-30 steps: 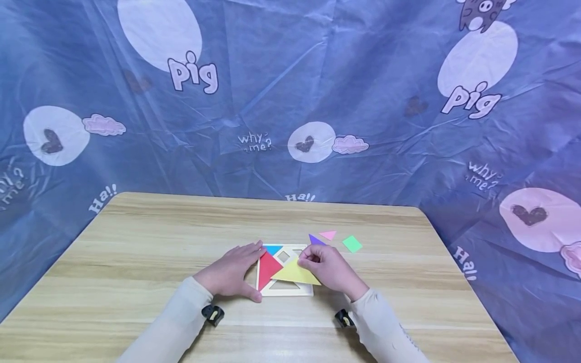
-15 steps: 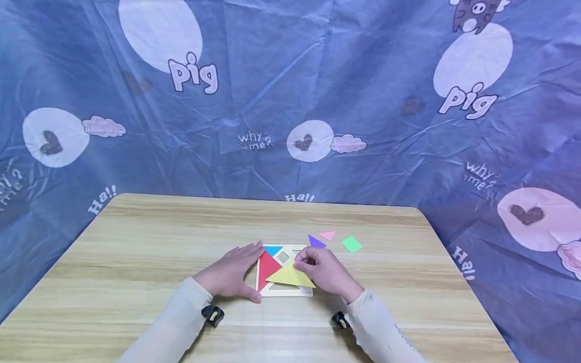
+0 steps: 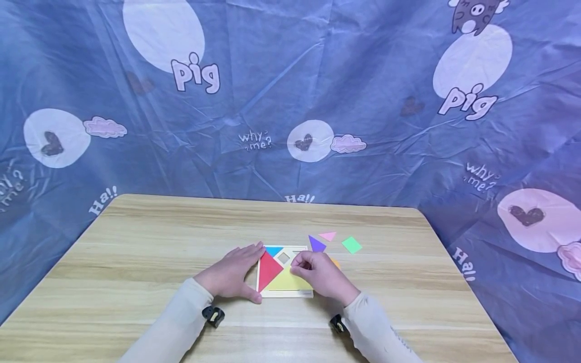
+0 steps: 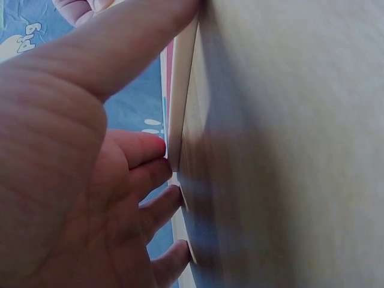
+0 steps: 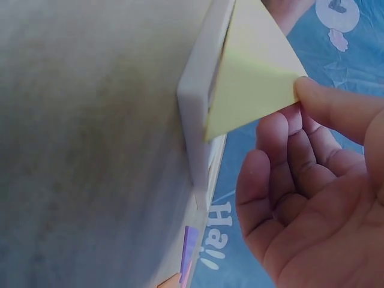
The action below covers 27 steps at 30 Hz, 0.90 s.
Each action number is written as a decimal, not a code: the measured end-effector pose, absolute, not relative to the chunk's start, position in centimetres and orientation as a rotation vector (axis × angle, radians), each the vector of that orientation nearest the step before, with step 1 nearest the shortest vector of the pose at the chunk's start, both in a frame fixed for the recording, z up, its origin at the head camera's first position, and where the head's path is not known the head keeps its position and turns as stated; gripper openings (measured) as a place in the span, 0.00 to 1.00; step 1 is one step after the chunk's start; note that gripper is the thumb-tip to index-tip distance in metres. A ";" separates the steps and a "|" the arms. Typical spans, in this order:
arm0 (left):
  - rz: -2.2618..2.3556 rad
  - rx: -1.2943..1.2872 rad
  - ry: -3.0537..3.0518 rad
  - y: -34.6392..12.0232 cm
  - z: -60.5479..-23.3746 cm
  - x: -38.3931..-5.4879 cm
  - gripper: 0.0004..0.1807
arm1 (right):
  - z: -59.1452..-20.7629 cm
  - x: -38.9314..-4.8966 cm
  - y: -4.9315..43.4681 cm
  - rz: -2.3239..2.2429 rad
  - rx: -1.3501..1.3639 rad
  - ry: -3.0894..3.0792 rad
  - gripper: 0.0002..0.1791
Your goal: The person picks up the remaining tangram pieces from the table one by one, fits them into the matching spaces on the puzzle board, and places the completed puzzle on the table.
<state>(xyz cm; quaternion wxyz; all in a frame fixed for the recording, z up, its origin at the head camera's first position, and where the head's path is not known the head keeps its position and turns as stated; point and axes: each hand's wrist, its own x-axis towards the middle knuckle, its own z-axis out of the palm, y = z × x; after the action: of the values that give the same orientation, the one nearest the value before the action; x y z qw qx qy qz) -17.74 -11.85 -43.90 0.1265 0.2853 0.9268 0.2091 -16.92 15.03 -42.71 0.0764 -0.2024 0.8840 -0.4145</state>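
Observation:
A yellow tangram triangle (image 3: pixel 282 281) is pinched between the thumb and fingers of my right hand (image 3: pixel 323 275). In the right wrist view this triangle (image 5: pixel 255 84) is tilted, its long edge low at the rim of the pale tangram board (image 5: pixel 192 114) and its upper corner in the fingers. My left hand (image 3: pixel 230 274) spans the left side of the board (image 3: pixel 290 294), thumb at the near corner and fingertips at the far one. A red triangle (image 3: pixel 269 271) and a light blue triangle (image 3: pixel 273 250) lie in the board, beside a bare square recess.
Loose on the wooden table (image 3: pixel 204 217) behind and right of the board lie a purple triangle (image 3: pixel 317 245), a pink triangle (image 3: pixel 328 236) and a green piece (image 3: pixel 351 245). An orange piece (image 3: pixel 336 262) is mostly hidden by my right hand. A blue printed cloth (image 3: pixel 272 101) hangs behind.
My right hand has moved a little left and toward me, bringing the yellow triangle down over the near recess. Part of the orange piece now shows. My left hand stays in place.

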 end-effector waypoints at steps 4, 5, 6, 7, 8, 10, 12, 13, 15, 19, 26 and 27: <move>0.618 0.841 2.698 -11.8 -43.8 -17.8 0.69 | -42.8 -16.9 14.8 -1.219 -0.618 2.668 0.05; 0.622 0.843 2.697 -11.8 -43.8 -17.7 0.69 | -42.9 -16.9 14.8 -1.218 -0.619 2.671 0.05; 0.623 0.842 2.697 -11.8 -43.8 -17.8 0.69 | -42.9 -16.9 14.7 -1.216 -0.620 2.672 0.05; 0.624 0.842 2.697 -11.8 -43.7 -17.8 0.68 | -43.0 -16.9 14.7 -1.212 -0.621 2.674 0.05; 0.626 0.841 2.696 -11.7 -43.7 -17.8 0.68 | -43.0 -16.9 14.6 -1.210 -0.621 2.676 0.05; 0.626 0.834 2.696 -11.7 -43.6 -17.8 0.68 | -43.0 -16.8 14.4 -1.210 -0.631 2.677 0.04; 0.627 0.829 2.699 -11.7 -43.6 -17.8 0.68 | -43.0 -16.8 14.3 -1.201 -0.643 2.681 0.04; 0.625 0.830 2.701 -11.8 -43.6 -17.8 0.68 | -43.0 -16.8 14.2 -1.196 -0.647 2.686 0.04; 0.630 0.837 2.703 -11.8 -43.6 -17.8 0.68 | -42.9 -16.8 14.1 -1.189 -0.653 2.691 0.04; 0.636 0.844 2.703 -12.0 -43.6 -17.9 0.67 | -42.8 -16.9 13.9 -1.164 -0.631 2.702 0.04; 0.647 0.812 2.685 -11.9 -43.3 -17.8 0.60 | -43.1 -17.2 13.8 -1.126 -0.573 2.695 0.04; 0.646 0.809 2.685 -11.8 -43.3 -17.8 0.59 | -43.1 -17.2 13.8 -1.122 -0.564 2.691 0.04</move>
<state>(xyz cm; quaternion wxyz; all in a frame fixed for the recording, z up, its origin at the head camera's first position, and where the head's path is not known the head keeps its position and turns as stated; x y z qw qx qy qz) -17.83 -11.85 -43.31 0.1313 0.2786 0.9250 0.2226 -17.22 13.83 -43.09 0.0859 -0.1891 0.9028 -0.3765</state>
